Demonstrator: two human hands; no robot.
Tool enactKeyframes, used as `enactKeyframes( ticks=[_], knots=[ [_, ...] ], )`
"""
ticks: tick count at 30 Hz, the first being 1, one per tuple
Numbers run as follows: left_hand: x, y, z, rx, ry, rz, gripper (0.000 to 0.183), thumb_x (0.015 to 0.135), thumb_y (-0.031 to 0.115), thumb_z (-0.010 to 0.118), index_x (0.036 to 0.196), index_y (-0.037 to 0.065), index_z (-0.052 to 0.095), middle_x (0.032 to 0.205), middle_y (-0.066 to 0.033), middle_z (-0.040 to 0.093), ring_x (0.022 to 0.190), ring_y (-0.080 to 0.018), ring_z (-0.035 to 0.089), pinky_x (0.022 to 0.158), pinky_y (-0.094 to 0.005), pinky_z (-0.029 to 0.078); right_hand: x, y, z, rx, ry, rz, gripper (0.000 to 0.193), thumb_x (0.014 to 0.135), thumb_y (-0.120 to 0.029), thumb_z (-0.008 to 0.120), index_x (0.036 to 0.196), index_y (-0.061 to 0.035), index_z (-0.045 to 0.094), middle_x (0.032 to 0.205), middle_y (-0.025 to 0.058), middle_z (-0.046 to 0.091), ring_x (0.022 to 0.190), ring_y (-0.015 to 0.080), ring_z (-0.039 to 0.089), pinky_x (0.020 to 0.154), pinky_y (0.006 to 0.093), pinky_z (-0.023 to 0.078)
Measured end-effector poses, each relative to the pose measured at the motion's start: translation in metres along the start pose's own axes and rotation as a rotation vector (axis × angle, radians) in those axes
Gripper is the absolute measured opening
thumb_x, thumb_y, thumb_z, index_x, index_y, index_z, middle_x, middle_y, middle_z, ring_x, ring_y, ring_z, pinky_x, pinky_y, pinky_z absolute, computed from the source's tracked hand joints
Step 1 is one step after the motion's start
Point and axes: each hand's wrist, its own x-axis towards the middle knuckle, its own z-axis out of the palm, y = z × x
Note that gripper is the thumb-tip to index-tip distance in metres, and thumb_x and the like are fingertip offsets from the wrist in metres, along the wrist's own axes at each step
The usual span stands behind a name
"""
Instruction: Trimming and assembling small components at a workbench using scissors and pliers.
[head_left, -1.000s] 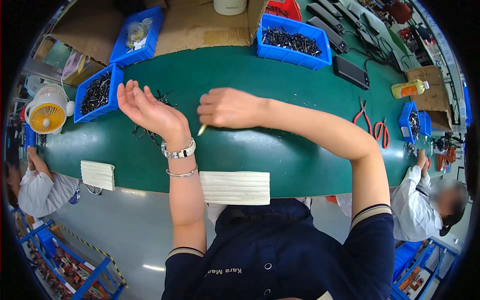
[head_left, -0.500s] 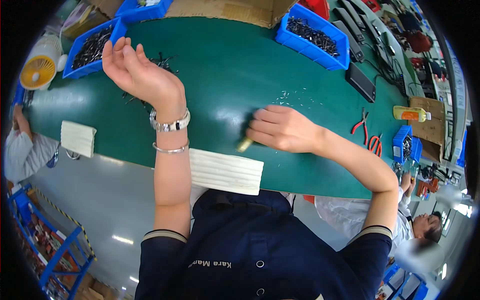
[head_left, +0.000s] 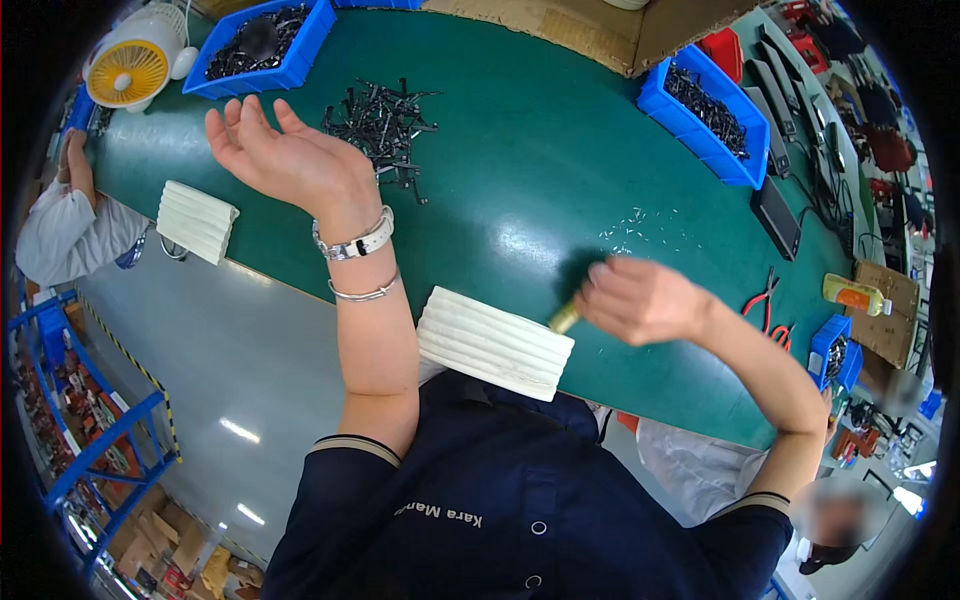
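My left hand (head_left: pixel 285 155) is raised palm up over the green table, fingers loosely curled and apart, with nothing visible in it. Beside it lies a loose pile of small black parts (head_left: pixel 385 125). My right hand (head_left: pixel 640 300) is closed, its fingers somewhat blurred, around a small yellowish, brass-like cylinder (head_left: pixel 565 318). One end of the cylinder sticks out toward the ribbed cream pad (head_left: pixel 497 342) at the table's near edge; the rest is hidden in my fingers. Small white bits (head_left: pixel 640 232) lie scattered beyond my right hand.
Blue bins of black parts stand at the far left (head_left: pixel 318 55) and far right (head_left: pixel 752 165). A cardboard box (head_left: pixel 600 40) sits at the back. Red-handled pliers (head_left: pixel 768 305), a bottle (head_left: pixel 855 295) and a black device (head_left: pixel 775 218) lie right. People sit at both sides.
The whole view has shifted, with table items now farther right. My left hand no longer covers the black pile. My right hand, still holding the cylinder, is closer to the pad.
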Motion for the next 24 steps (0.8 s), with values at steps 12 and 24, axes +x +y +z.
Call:
enactKeyframes(
  ticks=[12, 24],
  knots=[
    [-0.002, -0.013, -0.002, 0.096, 0.017, 0.065, 0.034, 0.094, 0.011, 0.049, 0.127, 0.006, 0.042, 0.114, -0.0049, 0.047, 0.104, -0.0162, 0.046, 0.087, -0.0347, 0.038, 0.096, 0.076, 0.068, -0.123, 0.137, 0.037, 0.01, 0.072, -0.013, 0.061, 0.069, -0.0088, 0.052, 0.073, 0.0033, 0.05, 0.075, 0.0181, 0.052, 0.065, 0.0292, 0.043],
    [-0.012, -0.009, 0.005, -0.03, -0.04, -0.059, 0.033, 0.095, 0.01, 0.049, 0.127, 0.004, 0.044, 0.113, -0.0039, 0.05, 0.1, -0.0143, 0.05, 0.084, -0.0326, 0.04, 0.089, 0.091, 0.044, 0.01, 0.027, 0.344, 0.003, 0.075, -0.008, 0.06, 0.074, -0.0056, 0.058, 0.076, 0.0071, 0.057, 0.078, 0.0247, 0.059, 0.07, 0.0345, 0.048]
  ],
)
